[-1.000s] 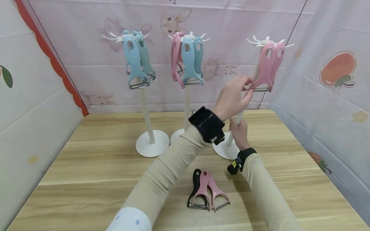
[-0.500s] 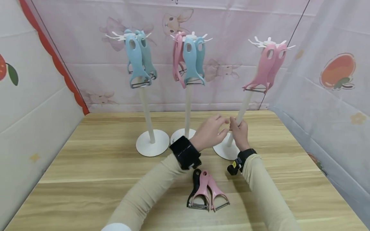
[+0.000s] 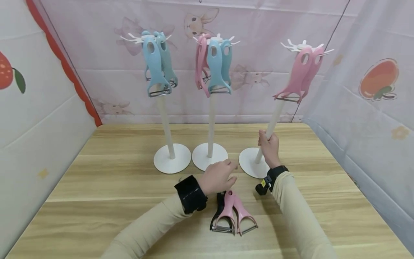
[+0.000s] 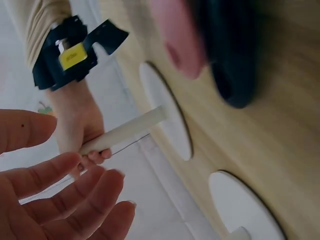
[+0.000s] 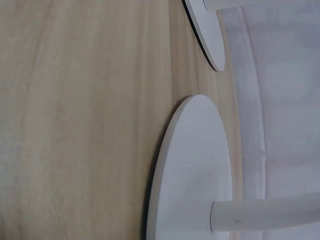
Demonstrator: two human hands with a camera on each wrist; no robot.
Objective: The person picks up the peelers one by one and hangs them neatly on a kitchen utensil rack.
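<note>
My right hand [image 3: 270,148] grips the pole of the right-hand white stand [image 3: 275,117], low above its round base [image 5: 192,165]. Two pink peelers [image 3: 299,73] hang from that stand's top hooks. My left hand [image 3: 217,176] is over the table with its fingers loosely spread and nothing in them, as the left wrist view shows too. Just below it lie a black peeler [image 3: 219,208] and two pink peelers [image 3: 228,210], side by side and overlapping, blades toward me. The left hand hovers near their handle ends; contact is not visible.
The left stand [image 3: 165,126] bears blue peelers [image 3: 154,64]. On the middle stand [image 3: 211,122] hang a pink peeler [image 3: 201,64] and blue peelers [image 3: 215,64]. Printed cloth [image 3: 129,82] lines the back and sides of the wooden table [image 3: 97,187].
My left hand has let go of a pink peeler on the right stand and come down left and toward me, to the peelers on the table. The right hand keeps its grip.
</note>
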